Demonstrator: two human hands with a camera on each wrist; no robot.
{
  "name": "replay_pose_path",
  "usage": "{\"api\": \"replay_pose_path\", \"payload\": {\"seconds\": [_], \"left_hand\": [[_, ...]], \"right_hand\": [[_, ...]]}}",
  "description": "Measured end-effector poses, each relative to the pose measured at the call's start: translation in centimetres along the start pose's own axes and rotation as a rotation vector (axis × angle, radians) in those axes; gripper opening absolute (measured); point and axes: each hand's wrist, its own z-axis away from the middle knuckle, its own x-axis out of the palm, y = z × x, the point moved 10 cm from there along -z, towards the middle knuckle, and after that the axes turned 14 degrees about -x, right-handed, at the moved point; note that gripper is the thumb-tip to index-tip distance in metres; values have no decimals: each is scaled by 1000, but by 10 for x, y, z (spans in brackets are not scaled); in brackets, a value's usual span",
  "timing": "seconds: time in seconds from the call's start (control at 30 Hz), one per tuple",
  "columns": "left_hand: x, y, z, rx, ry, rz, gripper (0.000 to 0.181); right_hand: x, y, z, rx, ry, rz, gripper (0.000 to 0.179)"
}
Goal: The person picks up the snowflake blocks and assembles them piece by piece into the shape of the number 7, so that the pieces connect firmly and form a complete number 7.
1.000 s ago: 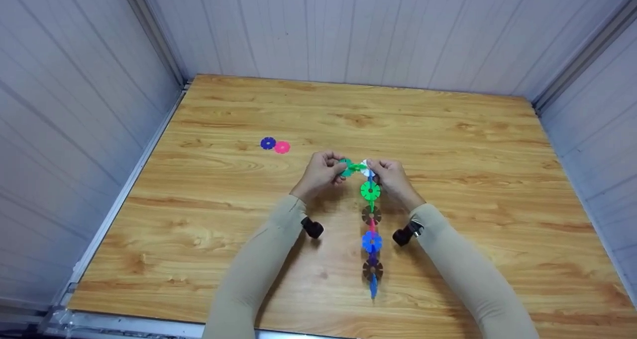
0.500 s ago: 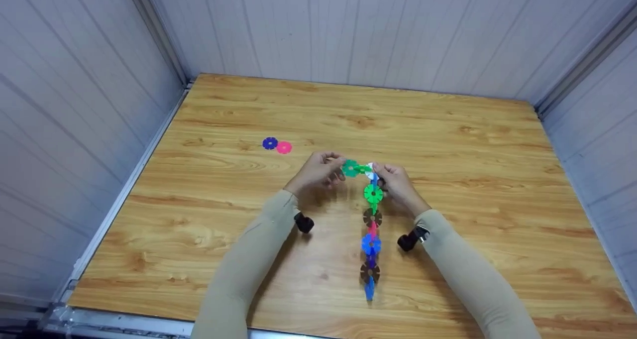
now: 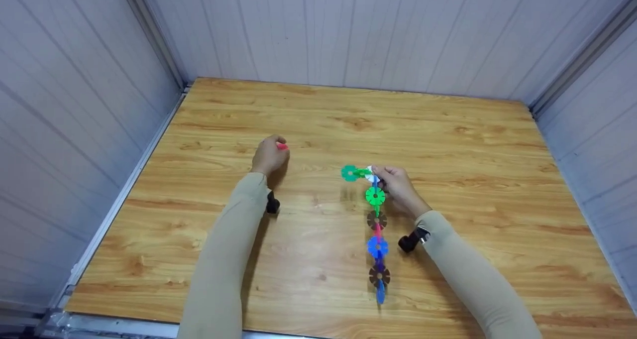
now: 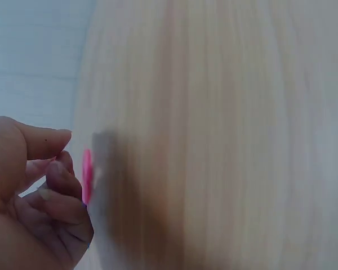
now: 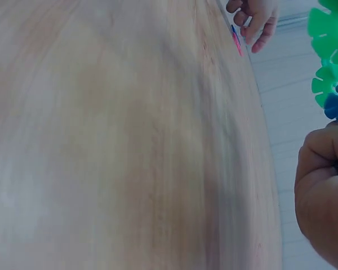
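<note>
A chain of slotted interlocking discs [image 3: 377, 247] in several colours runs toward the person in the head view. At its far end my right hand [image 3: 398, 185] pinches it by the white disc [image 3: 372, 176], and the teal disc [image 3: 349, 173] sticks out to the left. My left hand [image 3: 270, 155] is over the two loose discs, its fingers loosely bent and nothing seen between them. Past its fingertips the pink disc [image 4: 87, 175] lies on the table in the left wrist view. The dark blue disc [image 5: 234, 28] beside it is mostly hidden by the hand in the head view.
The wood-grain table [image 3: 473, 155] has pale panel walls [image 3: 323, 35] at the back and both sides. A metal rail [image 3: 119, 324] borders its front left edge. Each forearm carries a black wrist camera, such as the left one [image 3: 272, 203].
My left hand has let go of the teal disc and moved left and away to the two loose discs. The right hand keeps hold of the chain in nearly the same place.
</note>
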Motion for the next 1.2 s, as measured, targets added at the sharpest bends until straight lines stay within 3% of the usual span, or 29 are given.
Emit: {"api": "replay_pose_path", "payload": {"seconds": [0.13,0.23,0.47,0.7,0.8,1.0,1.2], "left_hand": [[-3,-8,-7,-20,34,-88,38],[-5,-12,-8,-27,46,-95,40],[-10,-11,-4,-21,49,-49,41],[-4,-5,3,50,45,-13,37],[3,-2,9,72,1,69,30],[26,10,29,118,-186,334,15],[38,29,55,237,-249,386,11]], "right_hand": [[1,2,-1,14,2,-2,32],[2,3,0,23,-1,-7,32],[7,1,-1,15,-33,-39,32],[8,0,-2,11,-30,-29,32],[8,2,-3,12,-23,-16,32],[5,3,-3,30,-30,-14,32],[5,3,-2,15,-18,-14,32]]}}
